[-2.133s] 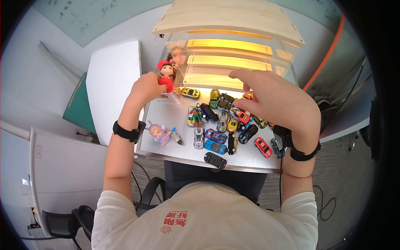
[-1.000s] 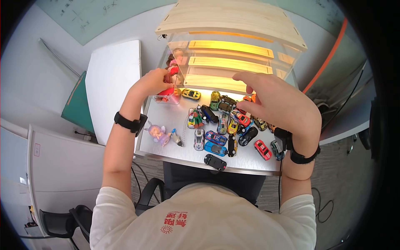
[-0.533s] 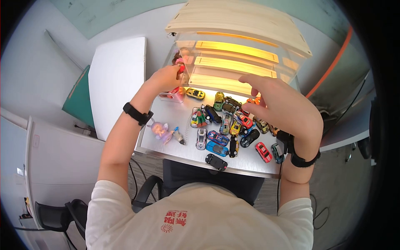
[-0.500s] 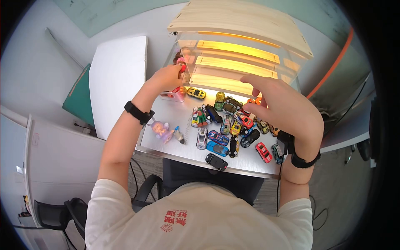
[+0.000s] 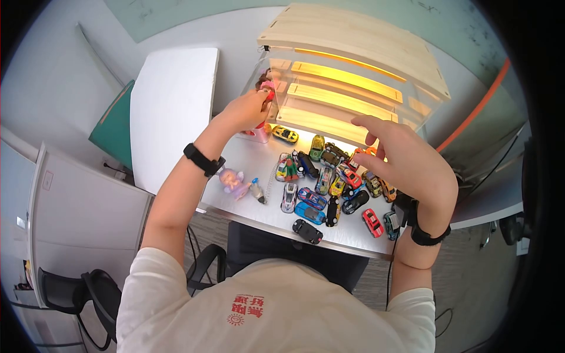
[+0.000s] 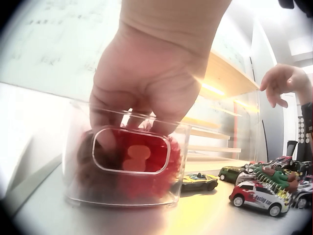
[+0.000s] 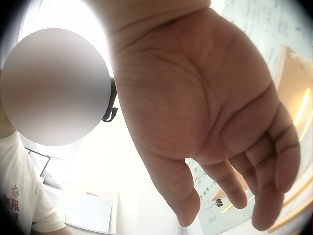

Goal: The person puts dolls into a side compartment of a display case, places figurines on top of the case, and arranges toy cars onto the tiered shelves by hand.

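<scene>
The red doll (image 6: 166, 178) is down inside the clear box (image 6: 124, 201), set on the bench (image 5: 265, 216) beside the shelf (image 5: 353, 40). Its top is held by the curled fingers of the left hand (image 5: 249, 110) — how tightly cannot be told. The right hand (image 5: 412, 157) is held apart, loose, near the toy cars (image 5: 322, 180), with nothing in it. If the doll is snagged on the box's edge, the box could be tipped or dragged — and the yellow car (image 5: 285, 135) could be pushed. If the left hand is swung sideways, the shelf could be bumped.
</scene>
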`<state>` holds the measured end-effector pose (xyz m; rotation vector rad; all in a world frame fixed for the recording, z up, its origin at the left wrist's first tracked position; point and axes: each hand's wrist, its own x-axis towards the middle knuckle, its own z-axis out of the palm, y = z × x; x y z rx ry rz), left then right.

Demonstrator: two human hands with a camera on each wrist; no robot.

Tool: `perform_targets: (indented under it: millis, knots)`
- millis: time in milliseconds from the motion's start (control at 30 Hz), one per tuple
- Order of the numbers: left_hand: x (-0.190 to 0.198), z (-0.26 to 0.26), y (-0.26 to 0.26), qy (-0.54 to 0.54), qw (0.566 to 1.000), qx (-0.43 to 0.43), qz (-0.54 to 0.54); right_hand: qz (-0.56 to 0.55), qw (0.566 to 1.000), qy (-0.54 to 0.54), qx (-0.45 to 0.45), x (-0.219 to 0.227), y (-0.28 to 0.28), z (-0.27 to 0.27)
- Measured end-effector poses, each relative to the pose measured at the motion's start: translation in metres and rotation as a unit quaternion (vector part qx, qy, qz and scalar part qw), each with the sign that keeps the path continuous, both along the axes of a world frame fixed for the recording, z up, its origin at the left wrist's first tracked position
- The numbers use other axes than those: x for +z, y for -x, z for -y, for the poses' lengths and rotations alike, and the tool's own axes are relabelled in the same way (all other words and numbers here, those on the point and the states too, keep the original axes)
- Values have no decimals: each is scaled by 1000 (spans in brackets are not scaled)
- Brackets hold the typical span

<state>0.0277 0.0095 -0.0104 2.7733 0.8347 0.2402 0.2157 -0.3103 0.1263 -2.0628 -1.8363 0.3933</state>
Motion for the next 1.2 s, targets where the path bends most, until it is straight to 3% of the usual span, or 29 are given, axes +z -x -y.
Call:
perform_targets:
  millis: [200,333,433,500,633,900,1200]
  knots:
    - [43,40,13,14,997,50,-61,-6,1000,7,-2,-1,-2,-2]
    - [27,33,23,29,999,40,15,5,1000,6,-2,-2,-1,-4]
    - [33,31,42,1,998,17,68,-10,1000,8,-4,-3,-2,-2]
    - [47,41,58,36,992,-40,112,-11,1000,10,-9,-1,-1,-2]
    - [39,43,69,71,986,-93,121,6,1000,4,-4,-5,-3,-4]
    - [11,17,51,-130,972,-163,112,-4,1000,-6,2,-11,-7,-5]
    - [3,8,24,-155,970,-155,107,6,1000,-6,10,-12,-8,-6]
